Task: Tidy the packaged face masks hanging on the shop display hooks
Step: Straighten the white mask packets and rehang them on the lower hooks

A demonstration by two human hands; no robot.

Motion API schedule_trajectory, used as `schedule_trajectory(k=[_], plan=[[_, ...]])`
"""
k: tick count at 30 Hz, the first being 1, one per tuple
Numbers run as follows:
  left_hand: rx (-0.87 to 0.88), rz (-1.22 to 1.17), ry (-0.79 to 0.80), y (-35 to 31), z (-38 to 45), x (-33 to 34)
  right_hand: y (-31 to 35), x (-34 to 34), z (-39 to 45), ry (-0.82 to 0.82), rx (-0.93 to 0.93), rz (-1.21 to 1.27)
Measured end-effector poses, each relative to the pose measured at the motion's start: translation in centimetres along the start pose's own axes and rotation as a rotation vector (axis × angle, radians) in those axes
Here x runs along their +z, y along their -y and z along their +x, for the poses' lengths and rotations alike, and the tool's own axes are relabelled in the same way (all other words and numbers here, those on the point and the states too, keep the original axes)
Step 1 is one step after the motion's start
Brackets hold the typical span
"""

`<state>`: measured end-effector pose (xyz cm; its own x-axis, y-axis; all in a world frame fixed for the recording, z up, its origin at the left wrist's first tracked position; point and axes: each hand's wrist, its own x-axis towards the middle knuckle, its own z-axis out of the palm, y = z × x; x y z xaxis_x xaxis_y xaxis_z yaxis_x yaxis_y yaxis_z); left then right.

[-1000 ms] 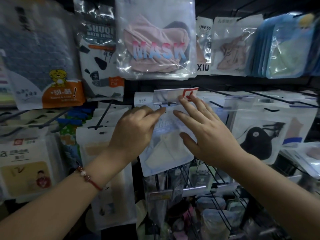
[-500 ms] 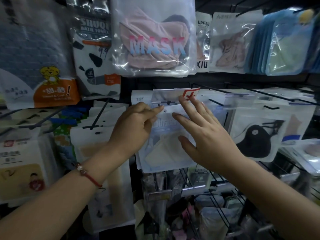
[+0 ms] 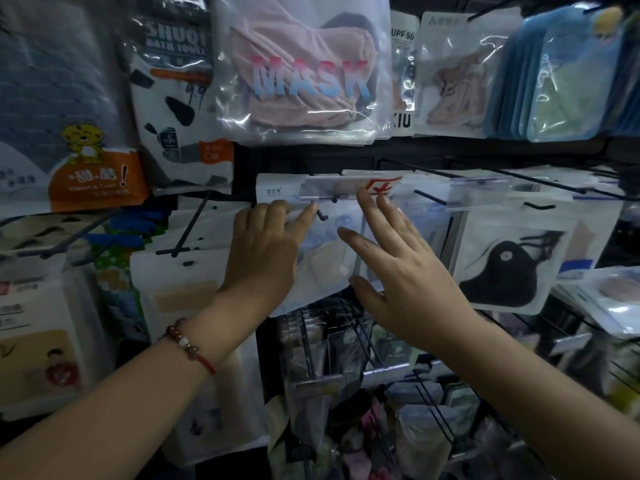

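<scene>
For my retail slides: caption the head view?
Left hand and right hand straighten a packaged beige mask on its display hook.

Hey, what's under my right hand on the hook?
The right hand lies flat on a clear mask packet with a pale mask inside; the packet's right part is covered by the hand.

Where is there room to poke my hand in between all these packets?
One dark gap runs under the big MASK packet, above the white mask packet both hands touch. Everywhere else is crowded: towel packets left, black mask packet right, hooks and packets below.
</scene>
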<state>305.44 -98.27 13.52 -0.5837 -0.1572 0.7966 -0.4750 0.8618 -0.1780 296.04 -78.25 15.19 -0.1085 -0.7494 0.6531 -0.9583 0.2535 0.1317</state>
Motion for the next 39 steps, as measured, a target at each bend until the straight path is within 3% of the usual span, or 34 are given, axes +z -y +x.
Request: schedule_trajectory(k=[5, 16, 24, 30, 35, 39], plan=[[-0.016, -0.006, 0.041, -2.2, -2.7, -0.7, -0.2, 0.5, -1.4, 0.079, 0.053, 0.003], [0.080, -0.142, 0.315, -8.5, -6.0, 0.8, -4.4, 2.5, -5.7, 0.264, 0.220, 0.059], [0.067, -0.240, 0.316, -12.4, -3.3, 2.7, -9.8, 3.4, -6.7, 0.383, 0.338, 0.065], [-0.192, -0.375, 0.477, -13.7, -1.2, 4.9, -14.1, 4.0, -7.3, 0.421, 0.396, 0.125], [-0.401, -0.467, 0.419, -13.7, -0.1, 6.1, -17.1, 4.8, -7.3, 0.437, 0.411, 0.165], [-0.689, -0.750, 0.318, -14.4, 1.0, 7.2, -18.1, 5.3, -6.9, 0.363, 0.441, 0.240]])
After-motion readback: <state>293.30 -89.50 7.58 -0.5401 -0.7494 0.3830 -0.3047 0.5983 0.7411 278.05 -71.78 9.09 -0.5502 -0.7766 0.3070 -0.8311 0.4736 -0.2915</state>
